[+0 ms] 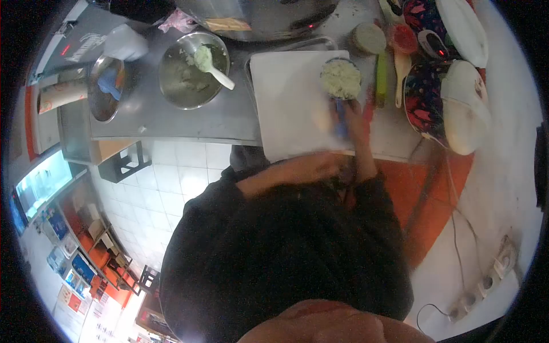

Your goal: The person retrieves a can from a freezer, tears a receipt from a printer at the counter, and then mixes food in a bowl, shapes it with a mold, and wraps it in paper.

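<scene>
My right hand (pixel 357 121) is at the right side of a white sheet or board (pixel 286 86), its fingers closed beside a blurred blue handle-like thing (pixel 341 120) that it seems to grip. Just above the fingers sits a round dark-rimmed bowl (pixel 327 91) heaped with pale, crumbly food (pixel 341 78). Whether the blue piece joins the bowl, I cannot tell. My left forearm crosses in front of my body, and my left hand (pixel 331 163) is low by the table's front edge. Motion blur and shadow hide its fingers. A pale smear (pixel 323 120) shows left of the blue thing.
A steel bowl (pixel 171 86) with a white spoon (pixel 220 77) stands left of the sheet. Further left, another bowl (pixel 106 108) holds a blue utensil (pixel 108 83). A large metal vessel (pixel 263 17) is behind. Jars (pixel 369 39) and patterned containers (pixel 426 86) line the right.
</scene>
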Demonstrator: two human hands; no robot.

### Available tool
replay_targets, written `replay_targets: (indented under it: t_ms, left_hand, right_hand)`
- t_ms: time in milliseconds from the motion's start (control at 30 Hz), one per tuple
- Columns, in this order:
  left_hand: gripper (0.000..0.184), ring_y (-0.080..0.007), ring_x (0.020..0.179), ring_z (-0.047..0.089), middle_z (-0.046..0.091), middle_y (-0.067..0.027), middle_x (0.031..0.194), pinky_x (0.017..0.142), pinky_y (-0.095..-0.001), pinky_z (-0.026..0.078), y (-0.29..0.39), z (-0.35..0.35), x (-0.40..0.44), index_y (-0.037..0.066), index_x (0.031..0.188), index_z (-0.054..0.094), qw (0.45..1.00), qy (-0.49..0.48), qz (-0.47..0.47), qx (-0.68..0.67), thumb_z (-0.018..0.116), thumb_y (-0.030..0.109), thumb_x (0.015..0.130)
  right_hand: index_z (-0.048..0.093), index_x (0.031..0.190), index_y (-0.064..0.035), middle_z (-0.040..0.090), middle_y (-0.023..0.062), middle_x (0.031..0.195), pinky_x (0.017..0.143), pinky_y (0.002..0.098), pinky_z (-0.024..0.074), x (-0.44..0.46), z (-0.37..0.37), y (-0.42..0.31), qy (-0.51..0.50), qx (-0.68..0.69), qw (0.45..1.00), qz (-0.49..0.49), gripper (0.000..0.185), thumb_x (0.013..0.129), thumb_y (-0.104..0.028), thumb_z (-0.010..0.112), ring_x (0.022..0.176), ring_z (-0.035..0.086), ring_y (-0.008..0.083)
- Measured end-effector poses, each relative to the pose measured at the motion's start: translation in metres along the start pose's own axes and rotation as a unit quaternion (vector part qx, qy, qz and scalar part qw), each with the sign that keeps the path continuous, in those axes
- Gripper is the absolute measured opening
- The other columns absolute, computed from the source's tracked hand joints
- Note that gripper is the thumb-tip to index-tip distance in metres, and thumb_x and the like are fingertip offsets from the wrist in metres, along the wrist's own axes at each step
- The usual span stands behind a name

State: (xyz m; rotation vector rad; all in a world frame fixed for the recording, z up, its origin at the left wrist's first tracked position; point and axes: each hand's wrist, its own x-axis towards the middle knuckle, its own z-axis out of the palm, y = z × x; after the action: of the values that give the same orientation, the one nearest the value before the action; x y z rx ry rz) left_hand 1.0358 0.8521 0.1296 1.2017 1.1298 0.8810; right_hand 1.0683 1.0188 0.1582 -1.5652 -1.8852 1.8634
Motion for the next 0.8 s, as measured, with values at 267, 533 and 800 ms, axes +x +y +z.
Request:
replay_targets:
  t_ms: [267, 533, 800]
  left_hand:
    - [0.074, -0.0367, 0.133, 0.016, 0.016, -0.0236, 0.143, 0.107, -0.0536, 0.010, -0.020, 0.000, 0.012, -0.002, 0.135, 0.027, 0.861, 0.269, -0.099, 0.419, 0.046, 0.048, 0.084]
    - [0.048, -0.0319, 0.131, 0.025, 0.030, -0.0158, 0.140, 0.105, -0.0479, 0.021, -0.037, 0.011, 0.028, 0.009, 0.130, 0.042, 0.981, 0.110, 0.071, 0.146, 0.044, 0.036, 0.090]
    - [0.065, -0.0300, 0.134, 0.017, 0.022, -0.0143, 0.144, 0.107, -0.0519, 0.012, -0.040, -0.101, -0.008, 0.011, 0.136, 0.031, 0.752, 0.353, -0.160, 0.534, 0.054, 0.037, 0.082]
  right_hand:
    - [0.052, 0.100, 0.0017, 0.058, 0.0077, 0.073, 0.040, 0.0255, 0.0377, 0.027, -0.051, 0.092, -0.020, 0.225, 0.973, -0.041, 0.020, 0.087, -0.013, 0.049, 0.047, 0.048, 0.0123]
    - [0.055, 0.102, 0.0006, 0.061, 0.0079, 0.075, 0.042, 0.0244, 0.0369, 0.029, -0.056, 0.100, -0.037, 0.274, 0.959, -0.059, 0.024, 0.089, -0.018, 0.049, 0.049, 0.049, 0.0112]
    - [0.052, 0.101, -0.0019, 0.058, 0.0069, 0.070, 0.040, 0.0264, 0.0385, 0.028, -0.057, 0.105, 0.002, 0.175, 0.984, -0.043, 0.019, 0.087, -0.014, 0.048, 0.048, 0.049, 0.0125]
